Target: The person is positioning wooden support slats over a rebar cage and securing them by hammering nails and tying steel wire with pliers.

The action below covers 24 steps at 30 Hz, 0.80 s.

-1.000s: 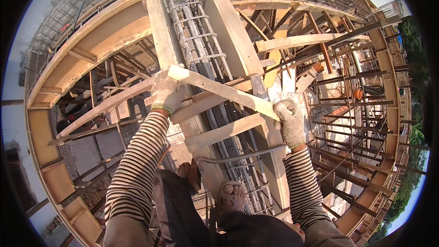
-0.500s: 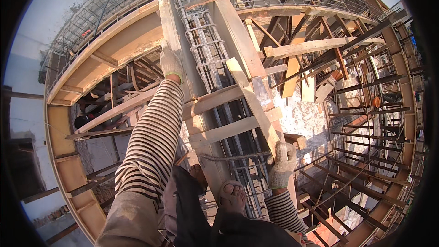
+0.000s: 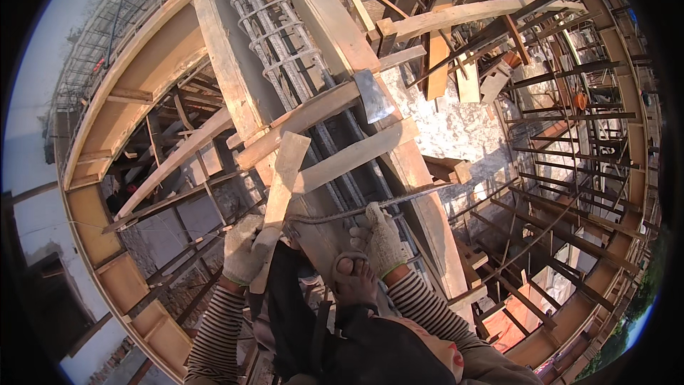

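Note:
My left hand (image 3: 242,249), in a pale knitted glove, is closed round the lower part of a short wooden batten (image 3: 286,160). The batten slants upward, its upper end over the left side of the beam formwork. My right hand (image 3: 387,242), gloved too, has its fingers curled just below a ribbed steel rod (image 3: 420,194). What lies inside those fingers, if anything, is hidden. Two wooden crosspieces, one farther off (image 3: 306,122) and one nearer (image 3: 360,158), span the formwork. Between its side boards runs a rebar cage (image 3: 274,32). A bare metal piece (image 3: 374,96) rests by the right board.
My sandalled foot (image 3: 354,278) is on the formwork, close to my right hand. Deep openings with timber props (image 3: 570,199) lie to the right, and braces (image 3: 178,160) cross the left one. Curved formwork (image 3: 100,217) rings the left side.
My left hand has drawn back from the far left board and now holds the batten. My right hand has let go of it and moved left toward the rod. The view has shifted.

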Motion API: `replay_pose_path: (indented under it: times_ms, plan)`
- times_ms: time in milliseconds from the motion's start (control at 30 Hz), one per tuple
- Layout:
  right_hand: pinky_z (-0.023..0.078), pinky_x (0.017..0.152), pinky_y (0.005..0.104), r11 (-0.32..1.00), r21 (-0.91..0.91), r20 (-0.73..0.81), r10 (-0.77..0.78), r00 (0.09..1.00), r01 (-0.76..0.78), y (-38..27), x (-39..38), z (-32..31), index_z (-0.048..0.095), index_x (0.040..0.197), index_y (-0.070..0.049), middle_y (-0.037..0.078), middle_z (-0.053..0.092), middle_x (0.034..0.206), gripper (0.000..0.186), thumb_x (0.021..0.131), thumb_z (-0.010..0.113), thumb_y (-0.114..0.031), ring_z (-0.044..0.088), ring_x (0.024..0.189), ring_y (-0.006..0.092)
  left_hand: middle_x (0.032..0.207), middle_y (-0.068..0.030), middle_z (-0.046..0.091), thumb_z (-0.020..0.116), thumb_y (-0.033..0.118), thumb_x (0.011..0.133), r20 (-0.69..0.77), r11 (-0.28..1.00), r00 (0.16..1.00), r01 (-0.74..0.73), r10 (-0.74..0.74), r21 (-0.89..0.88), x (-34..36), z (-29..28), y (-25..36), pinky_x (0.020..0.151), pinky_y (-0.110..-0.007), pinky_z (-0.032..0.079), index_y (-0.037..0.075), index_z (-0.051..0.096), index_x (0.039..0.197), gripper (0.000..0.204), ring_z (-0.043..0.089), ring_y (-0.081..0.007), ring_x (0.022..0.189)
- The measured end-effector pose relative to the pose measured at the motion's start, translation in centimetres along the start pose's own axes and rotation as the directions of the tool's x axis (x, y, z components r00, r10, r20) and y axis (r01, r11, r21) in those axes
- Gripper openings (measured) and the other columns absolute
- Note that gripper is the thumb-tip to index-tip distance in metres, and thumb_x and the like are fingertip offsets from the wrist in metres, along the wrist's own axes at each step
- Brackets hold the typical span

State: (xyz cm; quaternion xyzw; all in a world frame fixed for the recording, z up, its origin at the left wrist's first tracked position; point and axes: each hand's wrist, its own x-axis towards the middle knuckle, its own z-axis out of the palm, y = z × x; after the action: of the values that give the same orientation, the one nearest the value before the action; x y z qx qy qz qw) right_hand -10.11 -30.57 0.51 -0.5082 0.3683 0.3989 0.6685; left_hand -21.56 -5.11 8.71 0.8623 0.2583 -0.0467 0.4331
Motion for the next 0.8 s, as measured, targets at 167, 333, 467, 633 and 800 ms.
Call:
replay_pose_path:
  times_ms: [167,333,467,633,800]
  plan:
    - [0.061,0.081,0.0427,0.957,0.231,0.051,-0.190,0.980,0.173,1.6,1.2,3.9,0.059,0.120,-0.008,0.010,0.067,0.102,0.021,0.107,0.064,-0.024,0.071,0.087,0.0243,0.118,-0.0170,0.070,0.063,0.035,0.102,-0.010,0.964,0.981,0.188,-0.193,-0.188,1.6,-0.7,-1.0,0.093,-0.041,0.054,0.001,0.070,0.120,0.040,0.069,-0.0312,0.108]
    - [0.052,0.063,0.0297,0.781,0.159,0.036,-0.615,0.787,0.603,-2.8,-3.7,2.5,0.054,0.108,-0.006,0.004,0.059,0.080,0.025,0.108,0.062,-0.029,0.059,0.066,0.0136,0.123,-0.0174,0.069,0.055,0.031,0.102,-0.079,0.903,0.951,-0.255,0.299,0.346,6.6,-0.6,-2.0,0.102,-0.049,0.050,0.007,0.067,0.129,0.038,0.063,-0.0395,0.115]
    - [0.035,0.048,0.0262,0.632,-0.233,0.060,-0.749,0.660,0.739,-14.2,-7.5,1.1,0.052,0.105,-0.010,-0.003,0.042,0.070,0.034,0.111,0.055,-0.043,0.041,0.054,0.0082,0.119,-0.0154,0.065,0.056,0.030,0.099,0.010,0.821,0.961,-0.243,0.278,0.517,8.7,4.4,0.8,0.099,-0.051,0.048,0.012,0.068,0.130,0.038,0.062,-0.0374,0.116]
    - [0.040,0.057,0.0332,0.389,0.143,0.281,-0.897,0.340,0.910,-22.9,-8.1,7.6,0.055,0.097,-0.009,0.001,0.045,0.075,0.031,0.111,0.053,-0.036,0.042,0.060,0.0152,0.127,-0.0094,0.063,0.067,0.040,0.095,-0.164,0.821,0.917,-0.231,0.362,0.521,9.7,7.8,-1.2,0.112,-0.055,0.039,0.016,0.065,0.134,0.046,0.053,-0.0347,0.130]
    - [0.044,0.064,0.0398,0.076,0.104,0.437,-0.899,0.023,0.992,-30.9,-1.2,16.6,0.057,0.089,-0.010,0.003,0.045,0.074,0.024,0.106,0.056,-0.027,0.045,0.062,0.0197,0.129,-0.0081,0.062,0.083,0.052,0.081,-0.129,0.838,0.964,-0.132,0.233,0.529,10.0,8.5,-0.3,0.120,-0.057,0.033,0.018,0.062,0.135,0.067,0.050,-0.0344,0.135]
